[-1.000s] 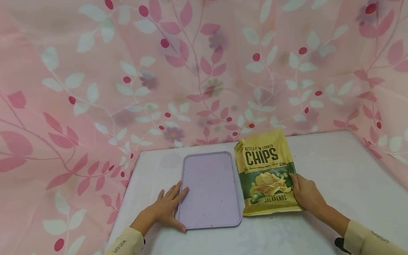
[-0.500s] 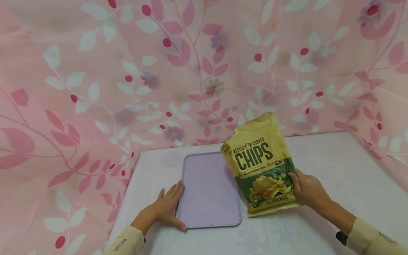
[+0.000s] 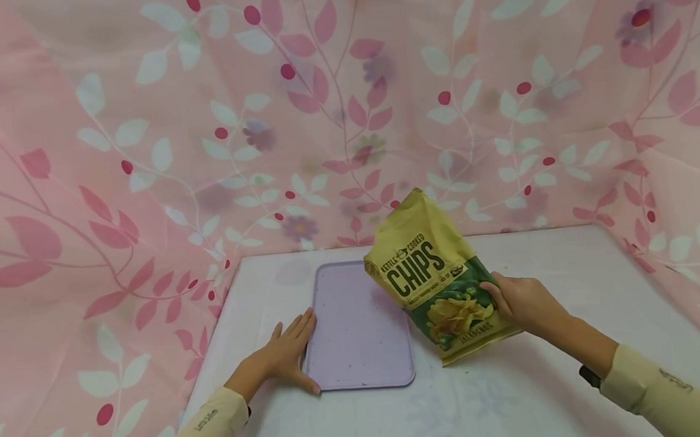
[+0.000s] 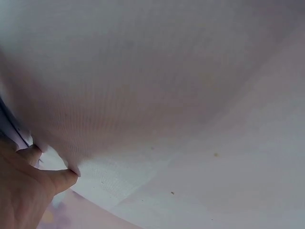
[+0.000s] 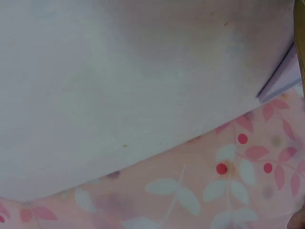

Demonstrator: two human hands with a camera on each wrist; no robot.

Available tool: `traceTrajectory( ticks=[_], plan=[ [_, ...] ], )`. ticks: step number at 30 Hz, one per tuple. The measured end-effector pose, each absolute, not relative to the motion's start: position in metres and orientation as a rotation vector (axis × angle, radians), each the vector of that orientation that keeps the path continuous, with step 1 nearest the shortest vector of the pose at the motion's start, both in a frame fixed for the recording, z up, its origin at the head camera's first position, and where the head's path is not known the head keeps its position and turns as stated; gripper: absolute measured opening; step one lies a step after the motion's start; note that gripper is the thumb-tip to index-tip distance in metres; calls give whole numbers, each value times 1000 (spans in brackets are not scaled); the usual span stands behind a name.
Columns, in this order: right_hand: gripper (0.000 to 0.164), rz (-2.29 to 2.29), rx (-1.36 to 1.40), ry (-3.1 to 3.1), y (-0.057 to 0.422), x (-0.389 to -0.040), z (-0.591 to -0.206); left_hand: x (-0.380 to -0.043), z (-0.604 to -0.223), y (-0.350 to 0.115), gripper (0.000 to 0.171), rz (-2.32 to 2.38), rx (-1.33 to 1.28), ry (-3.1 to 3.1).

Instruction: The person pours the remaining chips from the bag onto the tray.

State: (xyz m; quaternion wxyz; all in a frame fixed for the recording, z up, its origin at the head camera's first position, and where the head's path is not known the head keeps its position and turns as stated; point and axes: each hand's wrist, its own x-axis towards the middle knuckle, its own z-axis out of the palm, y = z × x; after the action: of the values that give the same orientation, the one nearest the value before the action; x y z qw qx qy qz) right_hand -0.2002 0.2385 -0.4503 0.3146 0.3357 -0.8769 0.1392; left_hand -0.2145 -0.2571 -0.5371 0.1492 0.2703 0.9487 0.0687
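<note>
My right hand (image 3: 525, 304) grips a yellow and green bag of jalapeño chips (image 3: 434, 284) by its lower right side, thumb on the front. The bag is raised and tilted left, its upper left corner overlapping a flat lilac tray (image 3: 359, 346) in the head view. Along the tray's left edge rests my left hand (image 3: 285, 358), fingers straight and thumb spread toward the near corner. In the left wrist view that hand (image 4: 28, 191) shows only in part. The right wrist view catches just a strip of the bag (image 5: 300, 33) and the tray's corner (image 5: 281, 81).
The table (image 3: 580, 365) has a white cloth with a few small crumbs on it. A pink curtain (image 3: 342, 111) with leaf prints stands behind it and on both sides.
My right hand has lifted the chip bag from beside the tray and tipped its top leftward, partly over the tray. My left hand stays at the tray's left edge.
</note>
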Motion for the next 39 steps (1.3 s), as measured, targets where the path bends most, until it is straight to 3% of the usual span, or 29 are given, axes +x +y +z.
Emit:
traceTrajectory(
  ticks=[7,15,28,33,39],
  plan=[
    [37,342,1045,-2439,225,-212,-414,-215,-537,-257,153,196,774,2728],
    [39,234,1097,-2492,208,-226,-380,-214,-535,-256,152,194,795,2736],
    [37,174,1178,-2516,196,-229,-380,-216,-532,-257,151,181,774,2729],
    [40,161,1131,-2508,199,-229,-371,-216,-532,-256,150,181,787,2718],
    [33,168,1069,-2664,196,-229,-371,-214,-534,-256,151,198,768,2717]
  ],
)
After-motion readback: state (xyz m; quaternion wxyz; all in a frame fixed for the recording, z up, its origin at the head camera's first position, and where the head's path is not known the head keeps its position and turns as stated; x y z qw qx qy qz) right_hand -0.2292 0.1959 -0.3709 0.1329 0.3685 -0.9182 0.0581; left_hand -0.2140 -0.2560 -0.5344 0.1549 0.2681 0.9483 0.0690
